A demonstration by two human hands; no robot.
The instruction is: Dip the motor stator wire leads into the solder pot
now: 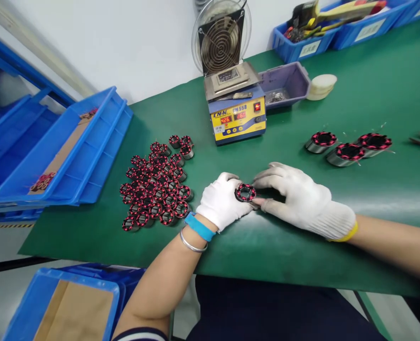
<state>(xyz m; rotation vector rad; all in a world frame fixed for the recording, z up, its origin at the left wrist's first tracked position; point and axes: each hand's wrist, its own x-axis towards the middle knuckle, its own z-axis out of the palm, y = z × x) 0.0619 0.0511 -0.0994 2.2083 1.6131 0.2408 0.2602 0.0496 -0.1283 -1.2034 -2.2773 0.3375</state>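
At the centre of the frame the left hand [221, 200], in a white glove, grips a small wound stator [245, 192], a metal ring with red coils, held just above the green bench mat [267, 246]. The right hand [302, 199], also gloved, lies beside it with its fingers curled and fingertips touching the part's right edge; whether it pinches a wire there cannot be told.

Left of the hands sits a dense cluster of stators [156, 184], standing upright and touching one another. At the right of the frame three larger stators [348, 148] lie apart from the cluster, thin wire ends showing near them. Judging by this layout, only a few pieces have been set aside and the bulk of the cluster is likely left to handle.

At top centre stands a yellow-and-blue solder pot [236, 106] with lit red digits, a small fan [220, 40] behind it and a purple tray [288, 80] just beside it. Blue bins [89, 142] lie at the left.
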